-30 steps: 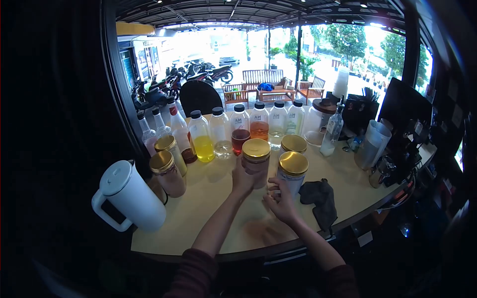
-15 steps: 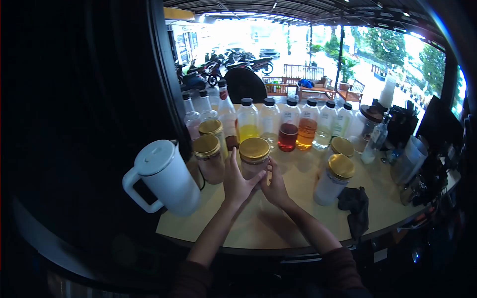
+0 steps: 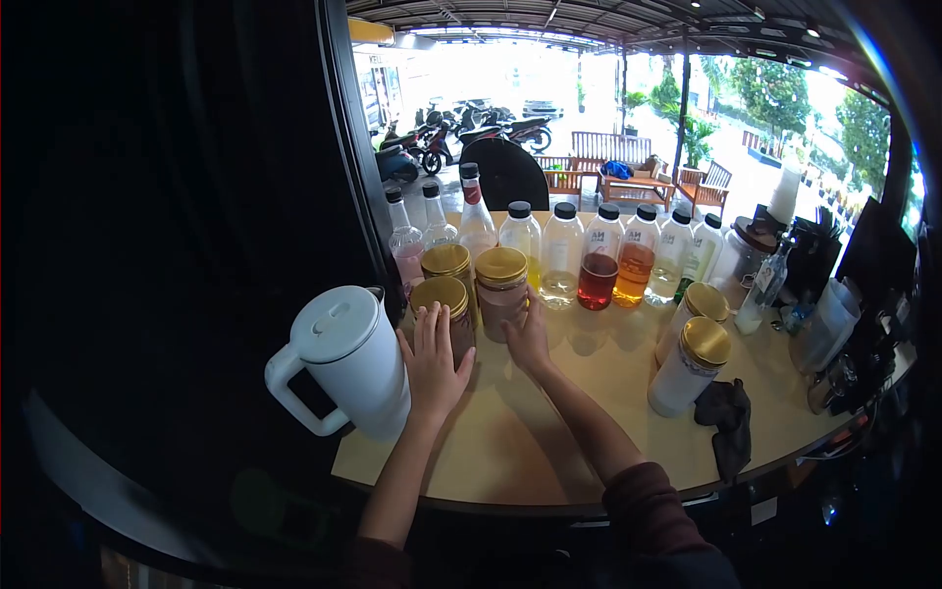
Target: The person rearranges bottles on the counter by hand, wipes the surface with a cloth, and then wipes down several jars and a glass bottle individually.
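Looking down from my head camera, I see my left hand [image 3: 432,365] spread wide, fingertips on the gold-lidded jar [image 3: 444,297] just right of the white pitcher [image 3: 343,358]. My right hand [image 3: 528,340] cups the pink jar [image 3: 501,287], one place further from the pitcher, fingers together (whether it truly grips, I cannot tell). Bottles [image 3: 599,260] stand in a row beyond the pitcher.

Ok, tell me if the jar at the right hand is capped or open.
Capped: a gold lid sits flat on the jar, which stands upright on the counter with the right hand against its side.
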Demonstrator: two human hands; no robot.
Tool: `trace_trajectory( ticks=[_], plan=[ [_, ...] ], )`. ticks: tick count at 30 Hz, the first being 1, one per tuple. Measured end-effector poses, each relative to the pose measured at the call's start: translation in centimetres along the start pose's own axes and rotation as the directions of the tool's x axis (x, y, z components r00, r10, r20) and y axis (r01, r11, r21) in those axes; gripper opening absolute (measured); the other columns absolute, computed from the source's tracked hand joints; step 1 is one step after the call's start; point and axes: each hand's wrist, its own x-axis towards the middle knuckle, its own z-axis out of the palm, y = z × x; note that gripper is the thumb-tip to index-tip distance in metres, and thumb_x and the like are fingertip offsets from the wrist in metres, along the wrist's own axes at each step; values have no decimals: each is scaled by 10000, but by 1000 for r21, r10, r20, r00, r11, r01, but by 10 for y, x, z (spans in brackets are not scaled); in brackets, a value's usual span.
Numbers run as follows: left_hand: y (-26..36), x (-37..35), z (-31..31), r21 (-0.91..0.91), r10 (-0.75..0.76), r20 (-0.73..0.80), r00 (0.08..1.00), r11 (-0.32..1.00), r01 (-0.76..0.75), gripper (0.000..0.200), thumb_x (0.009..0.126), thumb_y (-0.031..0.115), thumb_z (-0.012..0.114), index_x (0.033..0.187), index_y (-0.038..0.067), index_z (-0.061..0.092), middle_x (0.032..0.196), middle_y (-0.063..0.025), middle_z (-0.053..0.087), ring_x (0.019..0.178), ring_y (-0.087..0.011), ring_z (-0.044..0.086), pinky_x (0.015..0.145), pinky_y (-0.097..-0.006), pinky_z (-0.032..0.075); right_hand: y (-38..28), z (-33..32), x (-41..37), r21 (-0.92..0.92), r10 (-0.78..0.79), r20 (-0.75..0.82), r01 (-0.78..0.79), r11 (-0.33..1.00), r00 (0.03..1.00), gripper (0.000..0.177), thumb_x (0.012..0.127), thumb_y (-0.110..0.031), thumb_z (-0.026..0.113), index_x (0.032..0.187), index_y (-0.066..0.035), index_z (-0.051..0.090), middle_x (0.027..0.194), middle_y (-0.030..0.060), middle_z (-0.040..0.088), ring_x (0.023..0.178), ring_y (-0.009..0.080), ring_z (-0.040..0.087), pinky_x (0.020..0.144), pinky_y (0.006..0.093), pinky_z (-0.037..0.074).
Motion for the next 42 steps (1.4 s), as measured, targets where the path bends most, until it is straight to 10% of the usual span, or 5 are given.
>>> trace_trajectory(
  ticks=[21, 25, 30, 34, 42],
  plan=[
    [43, -11, -10, -322, -18, -218, 976, 945, -55, 775, 836, 269, 622, 1449, 9, 225, 1486, -213, 261, 1406, -390, 187, 1107, -570, 147, -34, -54, -28, 75, 24, 55, -28, 997, 998, 713, 780, -125, 698, 1380, -35, 325, 1340, 225, 374, 1171, 392, 461, 974, 422, 415],
    [106, -31, 4, -769, -172, -150, 974, 639, -6, 701, 834, 183, 645, 1412, 8, 289, 1418, -179, 359, 1352, -327, 314, 1094, -486, 252, -94, -166, -53, -40, -279, 36, 281, 959, 960, 512, 777, -88, 692, 1243, -51, 482, 1359, 193, 390, 1125, 334, 509, 940, 408, 441],
    [205, -30, 58, -968, 118, 172, 978, 205, 145, 899, 732, 262, 778, 1423, 37, 248, 1392, -157, 364, 1309, -289, 365, 1068, -456, 312, -118, -276, -79, -358, -447, -161, 369, 858, 880, 459, 762, -90, 696, 1183, -32, 523, 1292, 199, 487, 1141, 296, 513, 905, 361, 443],
    [266, -23, 67, -915, 221, 297, 929, 345, 210, 1091, 635, 351, 851, 1438, 33, 184, 1411, -177, 325, 1311, -302, 355, 1045, -458, 350, -84, -323, -103, -177, -120, -331, 63, 982, 936, 628, 738, -131, 739, 1278, -36, 432, 1335, 152, 420, 1122, 258, 497, 904, 382, 439],
    [303, -20, 76, -915, 167, 192, 967, 386, 115, 1035, 605, 215, 861, 1399, 2, 232, 1285, -219, 445, 1146, -371, 522, 962, -404, 450, -25, -343, -144, -60, 251, -143, -262, 963, 957, 1017, 662, -312, 834, 1447, -63, 236, 1442, 152, 306, 1272, 293, 395, 959, 412, 410]
  ],
)
